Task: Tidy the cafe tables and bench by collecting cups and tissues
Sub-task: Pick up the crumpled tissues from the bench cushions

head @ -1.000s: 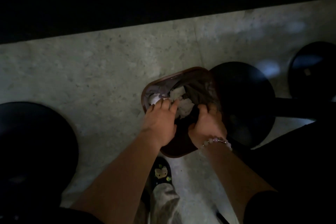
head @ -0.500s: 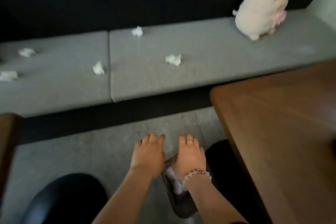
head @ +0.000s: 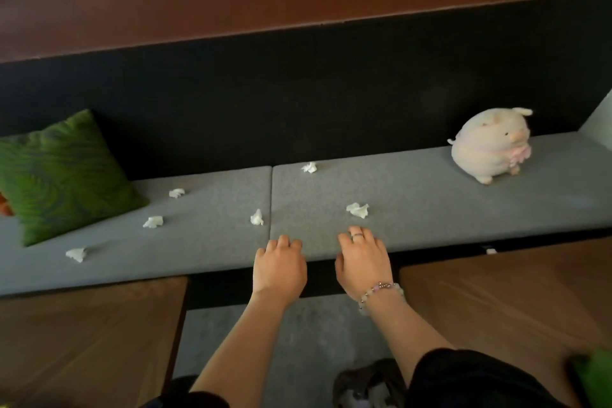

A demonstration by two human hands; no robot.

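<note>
Hovering at bench (head: 430,209) edge: left hand (head: 280,267), right hand (head: 362,262).

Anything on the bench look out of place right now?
Yes. Six crumpled tissues litter the grey bench: four on its left half, two on its right. The nearest lies just beyond the right hand.

Left edge crops the green cushion (head: 63,175); bottom edge crops a dark shape (head: 367,382), possibly a bin.

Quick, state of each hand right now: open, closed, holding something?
Left hand: open, fingers loosely curled, holding nothing.
Right hand: open, holding nothing, just short of a tissue.
</note>
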